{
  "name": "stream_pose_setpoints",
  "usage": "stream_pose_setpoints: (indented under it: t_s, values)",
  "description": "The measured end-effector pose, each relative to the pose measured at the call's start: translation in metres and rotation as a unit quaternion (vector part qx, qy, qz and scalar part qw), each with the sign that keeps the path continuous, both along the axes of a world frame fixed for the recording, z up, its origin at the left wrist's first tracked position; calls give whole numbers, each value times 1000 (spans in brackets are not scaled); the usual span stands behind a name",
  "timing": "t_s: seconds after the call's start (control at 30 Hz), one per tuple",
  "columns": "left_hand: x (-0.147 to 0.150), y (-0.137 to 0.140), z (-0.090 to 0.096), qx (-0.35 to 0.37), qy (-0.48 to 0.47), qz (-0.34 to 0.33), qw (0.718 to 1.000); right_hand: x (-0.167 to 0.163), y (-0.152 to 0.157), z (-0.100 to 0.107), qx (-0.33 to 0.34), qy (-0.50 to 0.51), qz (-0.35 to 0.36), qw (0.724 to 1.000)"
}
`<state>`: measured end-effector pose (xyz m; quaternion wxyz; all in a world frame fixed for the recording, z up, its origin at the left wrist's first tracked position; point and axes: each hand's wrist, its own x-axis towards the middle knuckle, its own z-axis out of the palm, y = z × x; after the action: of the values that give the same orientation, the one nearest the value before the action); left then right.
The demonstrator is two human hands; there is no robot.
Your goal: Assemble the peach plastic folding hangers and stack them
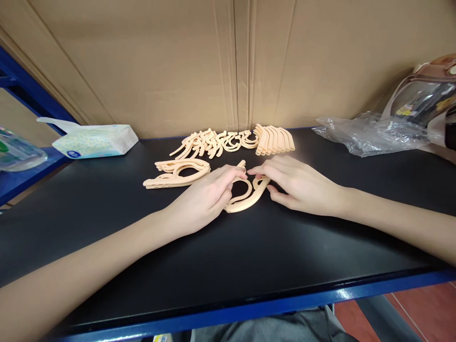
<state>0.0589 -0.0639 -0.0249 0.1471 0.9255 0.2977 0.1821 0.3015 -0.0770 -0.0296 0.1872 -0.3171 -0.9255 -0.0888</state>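
A peach-coloured plastic folding hanger [245, 204] with a ring-like curve lies on the black table in front of me. My left hand [210, 194] grips its left side, fingers bent over the upper part. At its right end, my right hand [295, 183] pinches the hanger between thumb and fingers. The fingers hide parts of the piece. Just left of my left hand, a stack of similar folded hangers [171, 180] lies flat. Behind the hands are loose curved hook pieces [210, 142] and a row of arm pieces [274, 140] lying side by side.
A tissue pack [98, 140] lies at the back left, near a clear plastic container [21, 152]. Crumpled clear plastic bags [370, 135] and a transparent bottle with a strap [423, 99] are at the right. Cardboard [160, 61] stands behind the black table [249, 256].
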Motion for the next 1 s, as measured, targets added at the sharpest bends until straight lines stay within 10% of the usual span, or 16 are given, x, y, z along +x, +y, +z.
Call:
stream_pose_setpoints:
  t_s: [1.0]
  values:
    - [1, -4, 5, 157, 121, -40, 979, -4, -1, 0, -57, 65, -138, 987]
